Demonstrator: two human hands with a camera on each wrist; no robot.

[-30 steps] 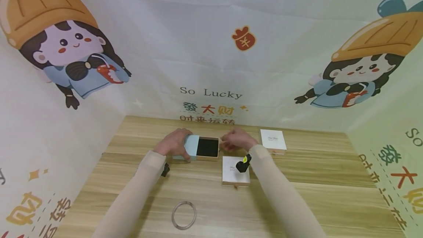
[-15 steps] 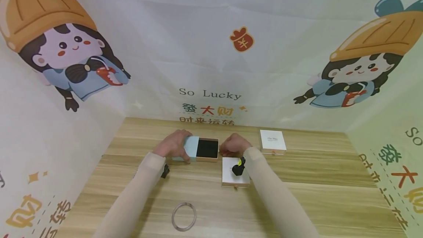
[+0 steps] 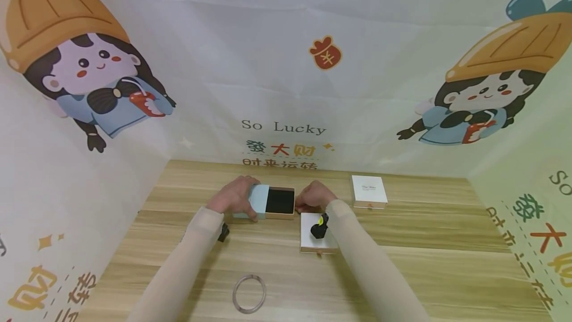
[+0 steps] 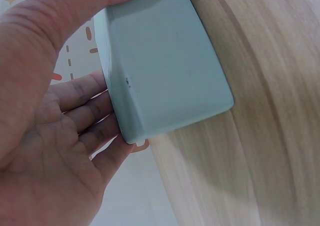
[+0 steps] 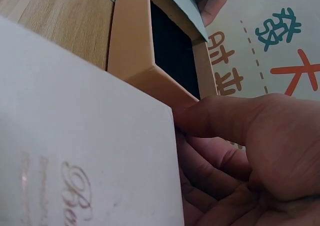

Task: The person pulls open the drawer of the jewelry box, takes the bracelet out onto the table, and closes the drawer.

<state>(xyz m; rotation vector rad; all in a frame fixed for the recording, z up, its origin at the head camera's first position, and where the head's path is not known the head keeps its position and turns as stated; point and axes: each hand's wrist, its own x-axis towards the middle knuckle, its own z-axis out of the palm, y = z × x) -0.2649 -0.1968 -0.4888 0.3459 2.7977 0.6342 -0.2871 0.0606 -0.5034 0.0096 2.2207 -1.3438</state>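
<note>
A drawer-style jewelry box with a light blue sleeve lies near the back middle of the table. Its peach drawer sticks out to the right, showing a black insert. My left hand grips the sleeve, thumb on one side and fingers on the other. At the drawer's right end, my right hand has curled fingers, with thumb and fingertips pinched together against the drawer edge; what lies between them is hidden. Just below that hand is a white box with printed lettering, partly covered by the wrist camera.
Another white box stands at the back right. Toward the front lies a translucent pale purple bangle. Printed cloth walls enclose the wooden table at the back and sides.
My right hand has shifted slightly left and its wrist has turned inward, now covering more of the nearer white box. The left hand and sleeve have stayed in place; the drawer's extension looks nearly the same.
</note>
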